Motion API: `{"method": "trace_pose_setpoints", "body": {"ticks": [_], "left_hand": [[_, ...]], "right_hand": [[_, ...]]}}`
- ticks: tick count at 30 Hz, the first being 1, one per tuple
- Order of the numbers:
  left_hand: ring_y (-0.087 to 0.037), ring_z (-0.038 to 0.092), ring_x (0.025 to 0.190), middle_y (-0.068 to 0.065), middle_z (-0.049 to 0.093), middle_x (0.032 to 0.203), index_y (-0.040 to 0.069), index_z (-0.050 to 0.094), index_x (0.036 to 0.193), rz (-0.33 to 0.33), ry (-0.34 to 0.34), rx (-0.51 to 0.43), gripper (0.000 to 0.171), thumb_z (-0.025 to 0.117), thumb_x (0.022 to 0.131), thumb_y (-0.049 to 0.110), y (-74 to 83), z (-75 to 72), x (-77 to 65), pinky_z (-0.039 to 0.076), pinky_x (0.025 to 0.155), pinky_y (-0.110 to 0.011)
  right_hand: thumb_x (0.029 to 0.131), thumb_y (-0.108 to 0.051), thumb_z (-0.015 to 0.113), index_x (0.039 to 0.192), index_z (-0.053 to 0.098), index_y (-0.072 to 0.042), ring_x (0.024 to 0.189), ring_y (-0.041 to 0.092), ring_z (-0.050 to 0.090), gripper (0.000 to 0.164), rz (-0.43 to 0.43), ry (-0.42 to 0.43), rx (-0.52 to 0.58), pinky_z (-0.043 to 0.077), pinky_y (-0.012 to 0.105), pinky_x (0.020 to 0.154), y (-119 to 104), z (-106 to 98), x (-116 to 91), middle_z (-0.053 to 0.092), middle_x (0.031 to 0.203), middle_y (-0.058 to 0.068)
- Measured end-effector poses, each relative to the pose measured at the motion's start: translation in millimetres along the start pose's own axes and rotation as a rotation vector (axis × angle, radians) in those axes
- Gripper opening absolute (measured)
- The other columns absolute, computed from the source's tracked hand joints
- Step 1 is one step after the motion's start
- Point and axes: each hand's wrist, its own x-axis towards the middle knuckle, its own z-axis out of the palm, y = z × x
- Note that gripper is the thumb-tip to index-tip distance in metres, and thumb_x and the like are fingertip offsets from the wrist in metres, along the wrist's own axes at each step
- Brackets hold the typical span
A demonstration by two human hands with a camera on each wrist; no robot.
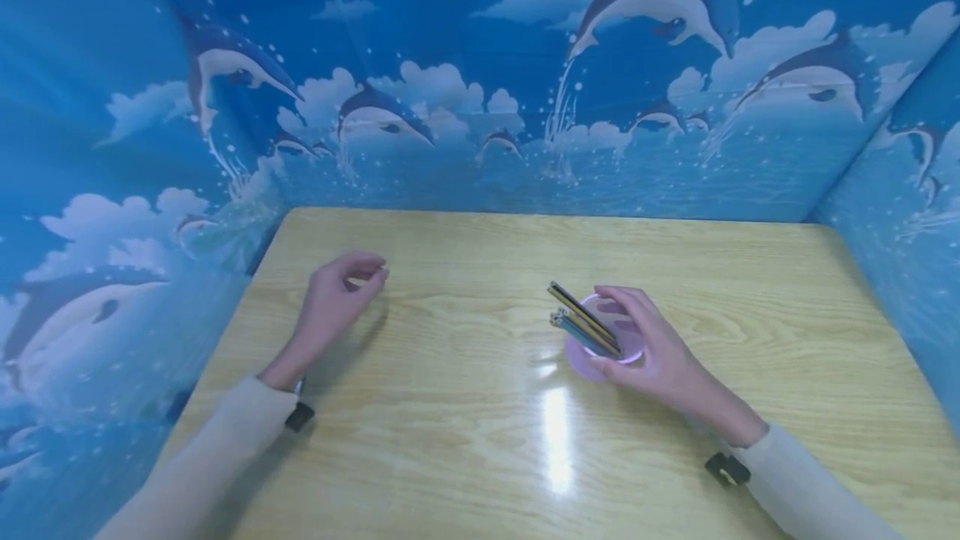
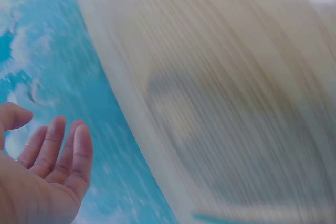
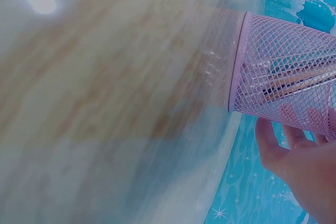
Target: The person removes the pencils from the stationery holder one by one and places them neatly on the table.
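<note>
A pink mesh pencil cup (image 1: 583,362) is at the right of the table's middle, and my right hand (image 1: 663,357) grips it with thumb and fingers around its sides near the rim. Several pencils (image 1: 588,327), some dark and yellow, some teal, lean out of it toward the left. In the right wrist view the base of the mesh cup (image 3: 239,66) is at the tabletop; whether it touches, I cannot tell. My left hand (image 1: 335,297) hovers over the table's left part, fingers loosely bent, and holds nothing. The left wrist view shows that hand's palm (image 2: 42,198) bare.
The light wood-grain table (image 1: 450,423) has a bright glare spot in front of the cup. Blue curtains (image 1: 420,165) printed with dolphins stand along the back and both sides. A dark band (image 1: 300,417) is at the left wrist and another dark band (image 1: 726,468) at the right.
</note>
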Motion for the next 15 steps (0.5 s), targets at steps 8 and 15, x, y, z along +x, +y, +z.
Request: {"method": "trace_pose_setpoints", "body": {"ticks": [8,15], "left_hand": [[-0.02,0.073,0.103,-0.008,0.078,0.115,0.003,0.076,0.122,0.086,-0.08,-0.355,0.022,0.077,0.105,0.016,50.0,50.1,-6.6,0.061,0.083,-0.03],[-0.03,0.074,0.103,-0.004,0.08,0.113,0.004,0.078,0.12,0.135,-0.144,-0.486,0.018,0.076,0.104,0.013,77.2,86.6,-9.8,0.061,0.083,-0.031]], "right_hand": [[0.086,-0.014,0.092,0.166,0.04,-0.007,0.135,0.035,0.058,0.095,-0.015,0.022,-0.053,0.053,0.061,0.109,0.1,-1.8,0.7,0.051,0.155,0.01],[0.086,-0.014,0.092,0.165,0.04,-0.006,0.134,0.037,0.058,0.095,-0.036,0.017,-0.034,0.053,0.062,0.107,-0.1,0.5,1.7,0.052,0.155,0.012]]}}
